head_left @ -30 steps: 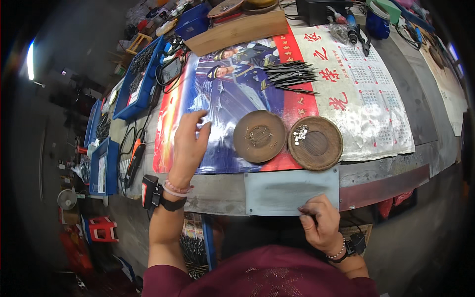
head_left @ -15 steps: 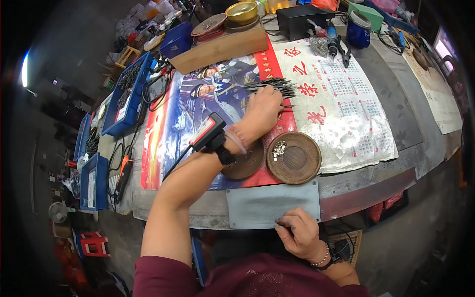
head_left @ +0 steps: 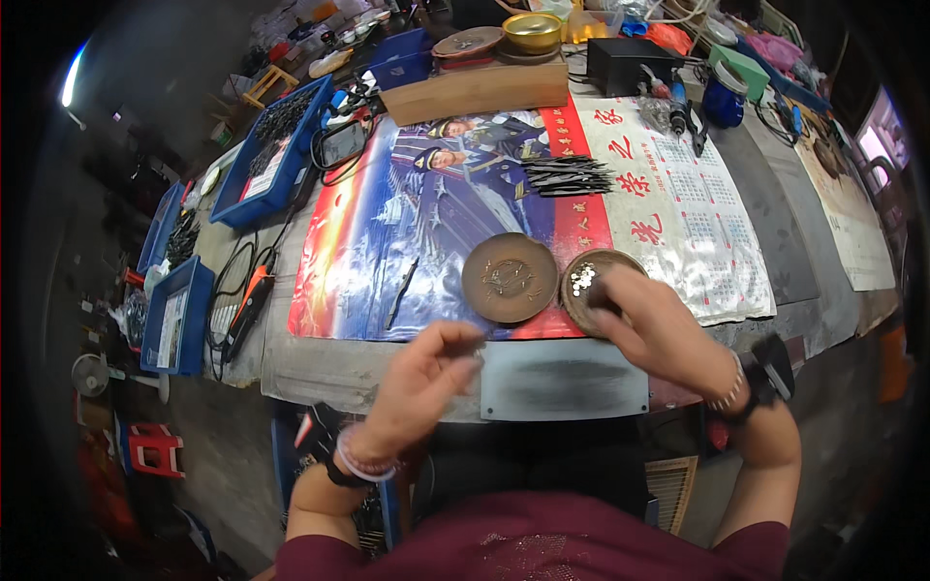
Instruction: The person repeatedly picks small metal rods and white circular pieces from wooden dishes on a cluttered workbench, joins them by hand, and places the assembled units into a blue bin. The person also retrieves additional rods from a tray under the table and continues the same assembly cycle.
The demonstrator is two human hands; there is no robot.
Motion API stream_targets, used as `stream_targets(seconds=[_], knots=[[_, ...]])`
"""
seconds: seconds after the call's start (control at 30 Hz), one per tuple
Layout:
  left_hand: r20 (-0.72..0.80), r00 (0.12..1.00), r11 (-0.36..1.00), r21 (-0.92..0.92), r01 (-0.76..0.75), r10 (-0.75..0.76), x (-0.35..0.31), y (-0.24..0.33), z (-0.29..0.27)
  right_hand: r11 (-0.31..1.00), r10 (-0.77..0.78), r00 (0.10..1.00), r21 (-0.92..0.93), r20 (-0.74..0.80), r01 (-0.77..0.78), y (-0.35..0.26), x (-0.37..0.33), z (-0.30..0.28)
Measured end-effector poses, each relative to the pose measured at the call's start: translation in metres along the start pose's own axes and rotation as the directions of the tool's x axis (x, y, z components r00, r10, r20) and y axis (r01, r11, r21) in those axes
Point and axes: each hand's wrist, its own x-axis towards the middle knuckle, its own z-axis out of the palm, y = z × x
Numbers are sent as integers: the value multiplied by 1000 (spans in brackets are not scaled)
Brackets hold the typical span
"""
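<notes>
My left hand (head_left: 421, 387) is raised over the table's front edge, left of a grey plate (head_left: 564, 382). Its thumb and fingers are curled together; anything between the tips is too blurred to make out. My right hand (head_left: 659, 324) bends over the right round brown dish (head_left: 603, 259), which holds small shiny white pieces (head_left: 582, 280). Motion smears its fingertips. Beside it, a second round brown dish (head_left: 509, 310) holds thin small bits. A bundle of slim dark pointed rods (head_left: 567, 176) lies farther back, and one single dark rod (head_left: 401, 293) lies left of the dishes.
A glossy calendar poster (head_left: 717, 252) covers much of the table. Behind it stand a wooden block (head_left: 475, 94) and a black box (head_left: 630, 63). Blue bins (head_left: 223, 208) line the left, near an orange-and-black tool (head_left: 254, 295). A blue jar (head_left: 724, 97) stands at the back right.
My left hand has come back from the rod bundle to the table's front edge. My right hand has moved forward and right, over the right dish. The left dish and single rod now show.
</notes>
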Motion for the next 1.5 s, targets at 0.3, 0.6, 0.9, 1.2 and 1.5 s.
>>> stream_targets(seconds=[0.3,0.6,0.9,1.2,1.5], knots=[[8,998,939,-339,60,-61,-68,-46,10,871,-130,945,-421,300,254,42,93,56],[17,995,908,-407,99,-100,-79,-60,11,768,-52,816,-499,576,401,40,133,60],[38,996,900,-426,91,-83,-77,-61,22,840,57,707,-417,704,347,33,156,64],[10,996,892,-444,86,-91,-80,-58,21,937,143,980,300,138,-179,-14,49,34],[117,993,997,-83,-9,19,-66,-35,36,431,122,934,830,335,-354,-56,-30,44]])
